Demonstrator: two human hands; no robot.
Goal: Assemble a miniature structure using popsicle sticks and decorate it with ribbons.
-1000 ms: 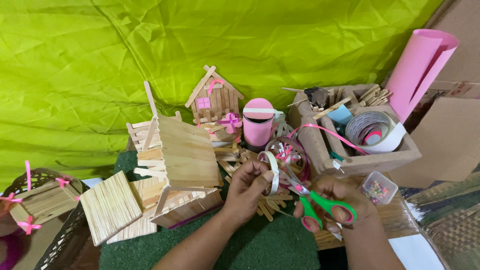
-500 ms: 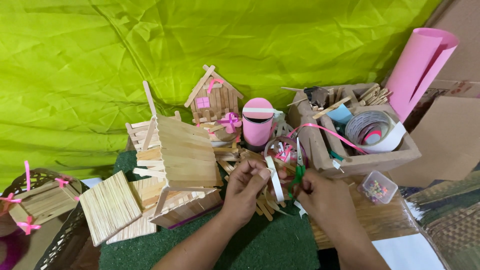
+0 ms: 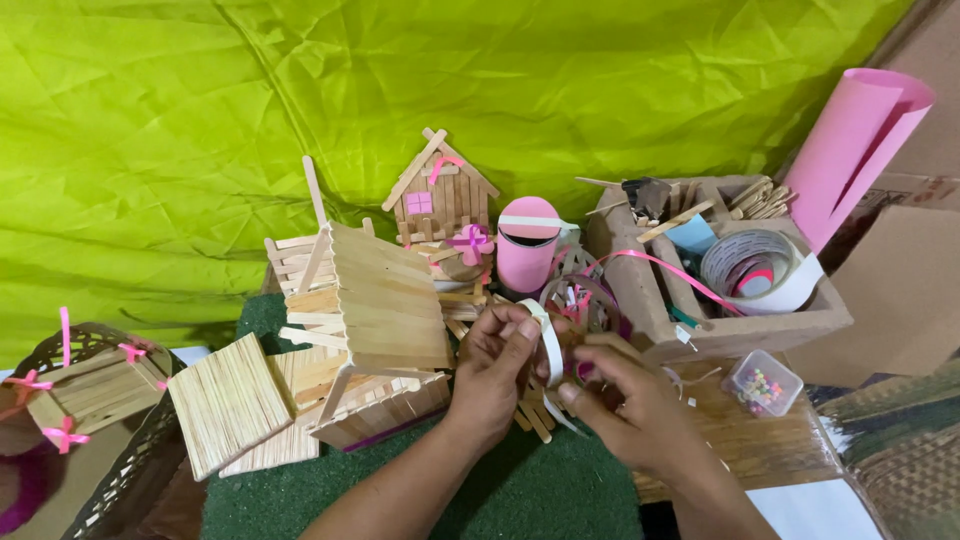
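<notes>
My left hand (image 3: 500, 365) pinches the upper end of a thin white strip (image 3: 549, 345) that curls between both hands. My right hand (image 3: 630, 400) holds the strip's lower end with thumb and fingers. Both hands meet just in front of a craft-stick house model (image 3: 365, 320) on a green mat (image 3: 520, 490). Behind my fingers stands a small ring-shaped ornament with pink ribbon (image 3: 580, 300). No scissors show in my right hand.
A small stick house with a pink window (image 3: 440, 195) and a pink cylinder (image 3: 527, 255) stand behind. A cardboard box (image 3: 740, 320) holds tape rolls and sticks at right, beside a pink paper roll (image 3: 860, 150) and a clear bead box (image 3: 762, 382). Wicker basket (image 3: 70, 390) at left.
The green-handled scissors that my right hand held a second ago are out of sight. My right hand moved left and took the lower end of the white strip.
</notes>
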